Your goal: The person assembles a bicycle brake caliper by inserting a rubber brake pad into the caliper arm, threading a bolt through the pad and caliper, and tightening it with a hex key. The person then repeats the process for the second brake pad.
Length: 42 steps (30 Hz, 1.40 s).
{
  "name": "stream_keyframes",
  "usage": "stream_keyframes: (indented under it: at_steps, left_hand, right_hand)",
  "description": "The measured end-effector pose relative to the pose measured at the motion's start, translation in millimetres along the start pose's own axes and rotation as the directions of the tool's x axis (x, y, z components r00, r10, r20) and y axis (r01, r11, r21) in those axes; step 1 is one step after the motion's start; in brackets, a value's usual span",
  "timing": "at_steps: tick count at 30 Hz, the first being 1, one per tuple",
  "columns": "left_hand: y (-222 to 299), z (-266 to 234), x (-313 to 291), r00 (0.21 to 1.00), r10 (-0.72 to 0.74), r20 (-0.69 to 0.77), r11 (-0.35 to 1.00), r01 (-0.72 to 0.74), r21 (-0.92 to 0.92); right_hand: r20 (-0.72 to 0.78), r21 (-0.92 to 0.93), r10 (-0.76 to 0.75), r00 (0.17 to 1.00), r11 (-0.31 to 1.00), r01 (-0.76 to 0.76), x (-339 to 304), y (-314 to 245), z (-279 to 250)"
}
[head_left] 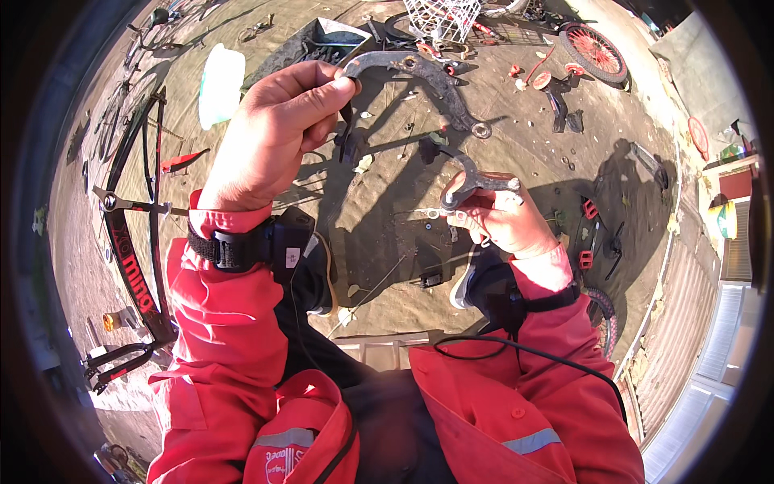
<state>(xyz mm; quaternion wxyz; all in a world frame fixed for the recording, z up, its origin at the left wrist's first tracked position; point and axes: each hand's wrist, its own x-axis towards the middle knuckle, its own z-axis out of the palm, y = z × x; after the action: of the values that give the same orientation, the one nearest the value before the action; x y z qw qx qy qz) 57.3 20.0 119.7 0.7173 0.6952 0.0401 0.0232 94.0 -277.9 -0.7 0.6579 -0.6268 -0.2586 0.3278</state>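
My left hand (270,129) pinches one end of a worn, curved bicycle brake caliper arm (427,74) between thumb and fingers. The arm arches to the right, and its far end has a round eyelet. Lower and to the right, my right hand (512,222) is closed on a second, Y-shaped brake caliper arm (462,190), with a dark brake pad (429,149) at its upper end. Small light metal pieces (445,214) show by the right fingers; whether they are held too I cannot tell. The two caliper arms are apart, both above the ground.
A black bicycle frame (129,250) lies at left, near a white plastic container (219,87). A dark tub (318,44), a white basket (442,18) and a red-spoked wheel (594,52) lie farther off. Red pedals (589,209) and small parts are scattered at right, near a wall (709,77).
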Motion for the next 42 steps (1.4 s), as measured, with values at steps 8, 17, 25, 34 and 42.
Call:
stream_keyframes:
  at_steps: [8, 17, 25, 34, 42]
  left_hand:
    - [-8.5, -0.6, -0.5, 0.994, -0.082, 0.075, 0.993, 0.088, -0.075]
    - [-14.9, 8.0, -2.2, 0.982, -0.19, 0.019, 0.971, 0.19, -0.143]
    - [-17.9, 32.9, -18.1, 0.947, -0.32, -0.024, 0.856, 0.278, -0.436]
    - [-27.5, 73.9, -39.6, 0.9, -0.424, 0.1, 0.716, 0.401, -0.572]
    - [-37.0, 77.3, -39.4, 0.903, -0.393, 0.172, 0.704, 0.416, -0.576]
  right_hand:
    - [-0.179, -0.029, -0.065, 0.982, 0.998, 0.06, -2.2, 4.1, -23.5]
    - [-0.236, 0.222, -0.232, 0.944, 0.933, 0.285, 1.0, 5.5, -20.5]
    - [-0.368, -0.029, -0.219, 0.904, 0.974, 0.224, 9.1, -27.6, -4.5]
    - [-0.455, 0.057, -0.215, 0.864, 0.961, 0.27, 13.5, -25.7, 4.3]
    - [-0.435, 0.029, -0.242, 0.867, 0.959, 0.282, 13.7, -21.5, 0.0]
